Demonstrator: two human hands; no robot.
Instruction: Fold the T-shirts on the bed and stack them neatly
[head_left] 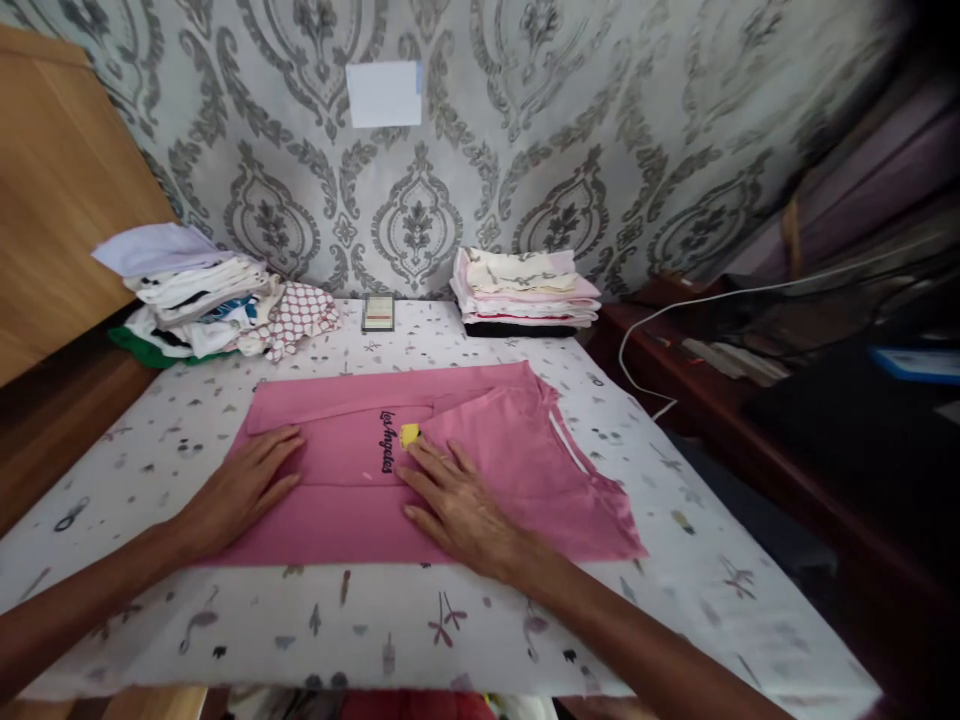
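The pink shirt [525,450] lay flat in the middle of the cloth-covered bench [300,625], its neckline to the right. The 2 hands rested palm down on it, fingers extended and gripping nothing: the left hand [244,490] at its left end, the right hand [461,505] near the middle, fingertips at the yellow print [409,434]. The step in hand looked like smoothing. Done well, it probably called for light, even pressure, the left hand anchoring its end while the right swept rightward over the looser fabric. Pressing too hard could have dragged the far layer, with its slanting edge, out of line; straight long edges seemed the best check.
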